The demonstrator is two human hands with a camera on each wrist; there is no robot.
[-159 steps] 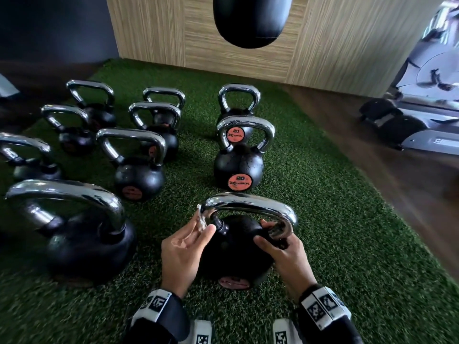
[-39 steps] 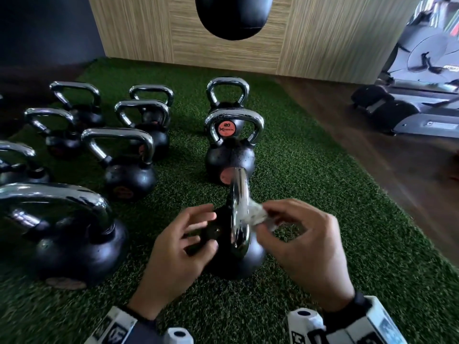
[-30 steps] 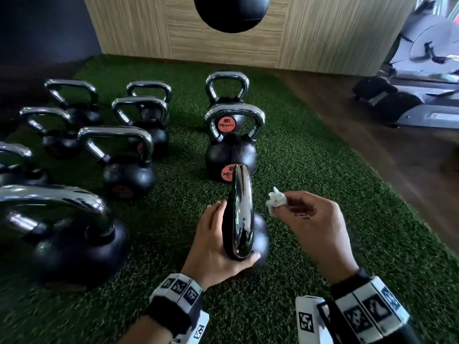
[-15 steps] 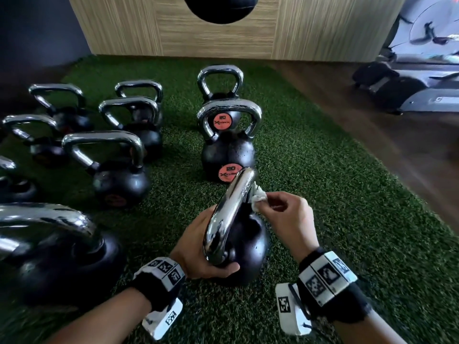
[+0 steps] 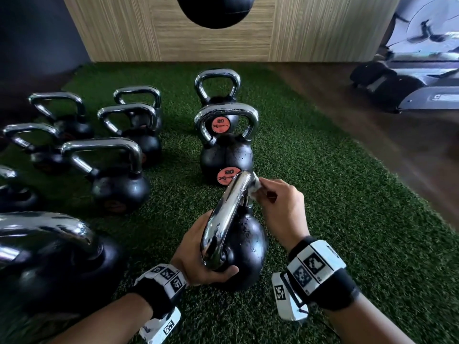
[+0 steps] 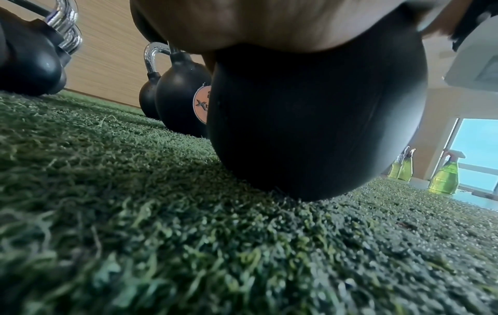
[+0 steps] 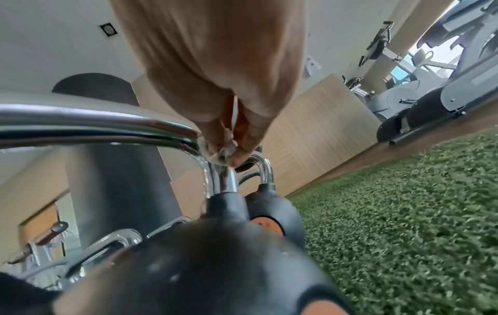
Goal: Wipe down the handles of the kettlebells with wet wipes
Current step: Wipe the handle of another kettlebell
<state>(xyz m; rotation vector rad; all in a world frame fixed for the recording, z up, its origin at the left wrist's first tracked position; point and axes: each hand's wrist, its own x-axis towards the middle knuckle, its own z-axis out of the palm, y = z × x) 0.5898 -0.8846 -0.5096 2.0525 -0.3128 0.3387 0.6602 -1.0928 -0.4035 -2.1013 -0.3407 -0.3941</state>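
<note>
wet wipe (image 5: 255,186) mostly hidden, left hand (image 5: 198,254) fingers unseen

The left hand (image 5: 198,254) sat mostly behind the black kettlebell with the chrome handle (image 5: 238,244), its fingers out of sight; only the thumb showed. In the left wrist view the palm (image 6: 269,23) was cut off by the top edge. The crumpled white wet wipe (image 5: 255,187) lay largely buried under the right hand's fingers (image 7: 242,147). The big black kettlebell at lower left (image 5: 57,264) and the hanging black bag (image 5: 216,11) ran past the frame edges. The lettering under the "20" on the orange round label (image 5: 227,176) was too small to read.
</note>
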